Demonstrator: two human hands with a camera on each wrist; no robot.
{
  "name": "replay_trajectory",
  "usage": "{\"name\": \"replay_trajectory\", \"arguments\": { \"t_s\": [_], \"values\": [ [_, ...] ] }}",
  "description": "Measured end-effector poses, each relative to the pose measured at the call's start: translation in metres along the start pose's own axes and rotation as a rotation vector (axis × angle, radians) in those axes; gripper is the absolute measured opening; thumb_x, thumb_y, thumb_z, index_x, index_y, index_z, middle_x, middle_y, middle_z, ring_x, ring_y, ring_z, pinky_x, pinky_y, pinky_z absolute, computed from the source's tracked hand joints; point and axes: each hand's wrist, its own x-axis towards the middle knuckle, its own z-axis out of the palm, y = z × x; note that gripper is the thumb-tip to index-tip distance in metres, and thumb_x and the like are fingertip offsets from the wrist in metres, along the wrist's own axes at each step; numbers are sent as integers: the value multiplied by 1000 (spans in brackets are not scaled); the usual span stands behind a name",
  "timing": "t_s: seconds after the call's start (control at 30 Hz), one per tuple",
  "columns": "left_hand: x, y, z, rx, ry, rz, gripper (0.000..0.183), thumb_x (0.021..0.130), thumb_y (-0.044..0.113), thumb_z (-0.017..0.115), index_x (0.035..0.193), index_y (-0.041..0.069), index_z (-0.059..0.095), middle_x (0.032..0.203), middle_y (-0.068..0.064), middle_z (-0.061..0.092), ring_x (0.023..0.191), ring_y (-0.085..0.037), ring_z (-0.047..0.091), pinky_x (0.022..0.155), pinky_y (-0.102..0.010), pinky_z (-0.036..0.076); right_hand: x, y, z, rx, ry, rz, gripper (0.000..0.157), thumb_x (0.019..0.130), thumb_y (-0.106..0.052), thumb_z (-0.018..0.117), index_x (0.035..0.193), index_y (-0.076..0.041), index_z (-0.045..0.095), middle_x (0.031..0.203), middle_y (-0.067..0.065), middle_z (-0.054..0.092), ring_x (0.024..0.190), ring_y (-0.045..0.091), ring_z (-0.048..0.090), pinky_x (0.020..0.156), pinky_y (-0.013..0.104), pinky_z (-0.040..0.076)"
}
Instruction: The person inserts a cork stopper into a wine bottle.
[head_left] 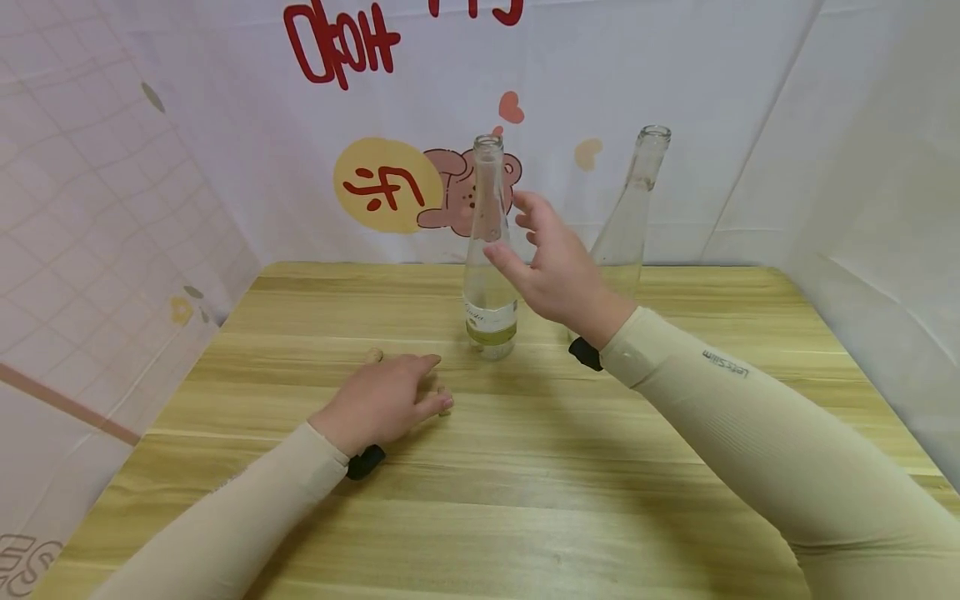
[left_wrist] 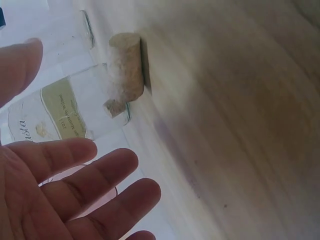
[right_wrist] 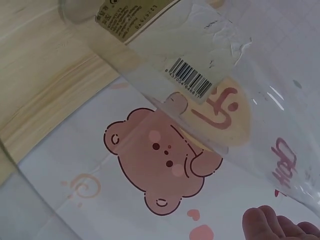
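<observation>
My left hand (head_left: pixel 384 403) hovers low over the tabletop with fingers spread and nothing in its grasp. Just beyond its knuckles a cork (head_left: pixel 373 356) shows, and another cork (head_left: pixel 444 412) peeks out by the thumb. In the left wrist view one cork (left_wrist: pixel 129 65) lies near, a smaller-looking cork (left_wrist: pixel 115 108) behind it. My right hand (head_left: pixel 551 267) is raised beside a clear glass bottle (head_left: pixel 487 271), fingers loosely curved around air at its neck. That upright, uncorked bottle bears a white and olive label (head_left: pixel 491 318). In the right wrist view its barcode (right_wrist: pixel 189 79) faces the camera.
A second clear, uncorked bottle (head_left: pixel 630 218) stands behind my right wrist, its lower part hidden by the arm. The wooden table (head_left: pixel 525 517) meets a white printed cloth (head_left: pixel 600 67) at the back, with more cloth at both sides.
</observation>
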Motion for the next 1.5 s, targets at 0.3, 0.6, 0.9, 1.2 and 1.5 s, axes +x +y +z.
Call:
{"name": "replay_trajectory", "arguments": {
  "t_s": [0.3, 0.6, 0.9, 1.2, 1.5],
  "values": [
    [2, 3, 8, 27, 9, 13, 72, 99, 62, 64, 150, 11, 58, 147, -8, 65, 136, -29, 62, 120, -71, 33, 7, 2, 7, 32, -23, 15, 78, 105, -42, 63, 164, -8, 24, 169, 6, 36, 152, 26, 43, 125, 42, 37],
    [3, 7, 13, 45, 33, 75, 53, 99, 57, 67, 128, 12, 69, 113, -3, 76, 101, -23, 73, 87, -44, 60, 12, 4, 15, 43, -40, 18, 74, 106, -39, 63, 163, -8, 27, 161, 6, 47, 148, 27, 47, 122, 41, 40],
    [5, 10, 17, 43, 14, 70, 55, 100, 54, 68, 134, 11, 68, 120, -5, 75, 112, -24, 72, 95, -45, 59, 16, 8, 23, 75, -60, 56, 70, 105, -38, 65, 160, -12, 30, 157, 3, 52, 147, 19, 49, 123, 43, 41],
    [8, 14, 20, 84, 22, 79, 45, 102, 46, 68, 133, 14, 71, 121, -5, 75, 110, -26, 73, 91, -47, 60, 19, 12, 26, 78, -75, 93, 64, 106, -37, 62, 157, -12, 33, 158, 6, 51, 148, 20, 48, 125, 43, 39],
    [11, 16, 23, 83, 60, 88, 31, 103, 37, 68, 127, 19, 75, 117, -2, 76, 105, -23, 73, 87, -46, 61, 19, 14, 27, 61, -99, 106, 64, 107, -38, 61, 157, -12, 31, 157, 8, 52, 148, 27, 50, 123, 47, 42]
  ]
}}
